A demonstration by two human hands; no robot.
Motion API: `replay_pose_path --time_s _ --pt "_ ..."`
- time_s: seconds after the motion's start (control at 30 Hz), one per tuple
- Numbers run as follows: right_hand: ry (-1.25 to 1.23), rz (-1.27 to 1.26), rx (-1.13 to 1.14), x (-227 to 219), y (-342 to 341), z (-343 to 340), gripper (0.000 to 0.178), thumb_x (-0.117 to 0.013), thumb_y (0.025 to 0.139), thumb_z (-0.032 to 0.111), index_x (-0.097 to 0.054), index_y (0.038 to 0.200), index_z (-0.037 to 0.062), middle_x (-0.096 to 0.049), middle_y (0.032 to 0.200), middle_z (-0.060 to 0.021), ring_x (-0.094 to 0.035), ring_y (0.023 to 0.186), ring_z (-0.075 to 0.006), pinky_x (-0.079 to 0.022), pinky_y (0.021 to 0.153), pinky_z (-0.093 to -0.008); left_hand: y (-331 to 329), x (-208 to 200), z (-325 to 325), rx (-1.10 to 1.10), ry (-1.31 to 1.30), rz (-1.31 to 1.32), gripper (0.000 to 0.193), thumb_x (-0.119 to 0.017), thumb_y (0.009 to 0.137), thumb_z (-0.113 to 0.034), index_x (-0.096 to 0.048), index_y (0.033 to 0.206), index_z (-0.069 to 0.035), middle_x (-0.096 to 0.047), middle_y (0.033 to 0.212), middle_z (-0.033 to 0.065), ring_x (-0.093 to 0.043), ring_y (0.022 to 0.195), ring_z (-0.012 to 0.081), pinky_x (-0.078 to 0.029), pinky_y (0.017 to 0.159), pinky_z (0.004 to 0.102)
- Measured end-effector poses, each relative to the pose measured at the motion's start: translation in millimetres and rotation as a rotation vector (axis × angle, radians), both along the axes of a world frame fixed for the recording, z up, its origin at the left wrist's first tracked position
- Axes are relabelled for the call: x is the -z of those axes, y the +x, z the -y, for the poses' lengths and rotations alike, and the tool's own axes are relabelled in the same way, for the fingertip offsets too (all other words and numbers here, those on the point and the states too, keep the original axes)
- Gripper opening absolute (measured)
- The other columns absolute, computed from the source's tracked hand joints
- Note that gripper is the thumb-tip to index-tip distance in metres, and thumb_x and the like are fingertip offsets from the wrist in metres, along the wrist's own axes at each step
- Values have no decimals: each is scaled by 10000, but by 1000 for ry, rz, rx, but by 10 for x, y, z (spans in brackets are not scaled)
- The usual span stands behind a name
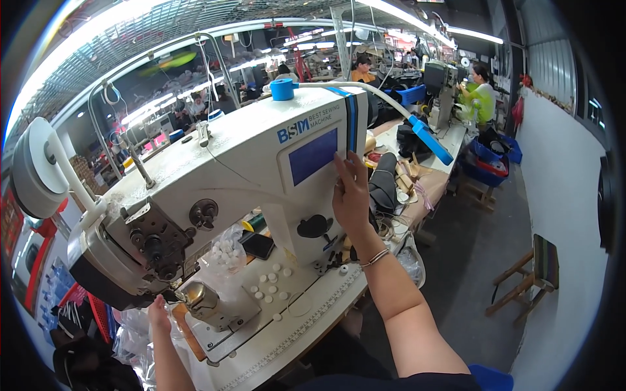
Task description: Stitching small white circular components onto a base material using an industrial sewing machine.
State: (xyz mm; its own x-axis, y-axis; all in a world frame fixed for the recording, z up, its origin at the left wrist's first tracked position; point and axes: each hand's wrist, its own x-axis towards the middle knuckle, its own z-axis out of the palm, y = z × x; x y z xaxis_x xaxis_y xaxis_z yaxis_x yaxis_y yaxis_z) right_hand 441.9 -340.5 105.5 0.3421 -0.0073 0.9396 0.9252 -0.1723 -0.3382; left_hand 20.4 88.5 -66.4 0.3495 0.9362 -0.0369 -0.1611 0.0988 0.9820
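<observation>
A large white sewing machine (254, 150) stretches across the view. Its blue screen (314, 156) sits on the right of the arm. Fingertips of my right hand (352, 189) are at the screen's right edge, the fingers apart and holding nothing. Down at the left, my left hand (159, 315) is raised beside the needle area, just left of the metal post (201, 301). Its fingers look drawn together; whatever they may hold is too small to make out. Several small white round pieces (267, 287) lie on the machine bed, by a clear bag (225, 254) of similar pieces.
A dark phone (257, 245) lies behind the white pieces. A blue lamp head (430, 140) hangs on a bent stalk at the right, above a table of scraps. A wooden stool (531, 277) stands near the right wall. Other people work farther back.
</observation>
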Motion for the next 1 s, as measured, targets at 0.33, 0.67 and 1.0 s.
replay_pose_path --time_s 0.33,0.67,1.0 --pt "23 127 173 121 -186 0 345 -444 835 -54 -536 1157 28 -519 1110 -164 -571 897 -243 -471 737 -310 144 -371 594 183 632 -666 661 -718 628 -230 -469 1185 25 -568 1113 158 -542 1011 243 -421 871 321" --pt "150 -32 57 51 -142 -164 338 -453 865 -12 -541 1183 60 -513 1136 -120 -567 912 -184 -456 691 -267 -335 -459 764 333 969 -1026 675 -609 615 -39 -445 1262 -140 -419 1284 168 -434 1156 346 -386 960 366" --pt "43 -74 -5 -11 -217 -144 563 -460 689 -142 -520 1204 79 -425 1150 -161 -486 1027 -313 -461 800 -349 -179 -449 823 252 1111 -976 559 -621 637 -66 -502 1183 -83 -478 1217 156 -460 1116 345 -358 980 395"
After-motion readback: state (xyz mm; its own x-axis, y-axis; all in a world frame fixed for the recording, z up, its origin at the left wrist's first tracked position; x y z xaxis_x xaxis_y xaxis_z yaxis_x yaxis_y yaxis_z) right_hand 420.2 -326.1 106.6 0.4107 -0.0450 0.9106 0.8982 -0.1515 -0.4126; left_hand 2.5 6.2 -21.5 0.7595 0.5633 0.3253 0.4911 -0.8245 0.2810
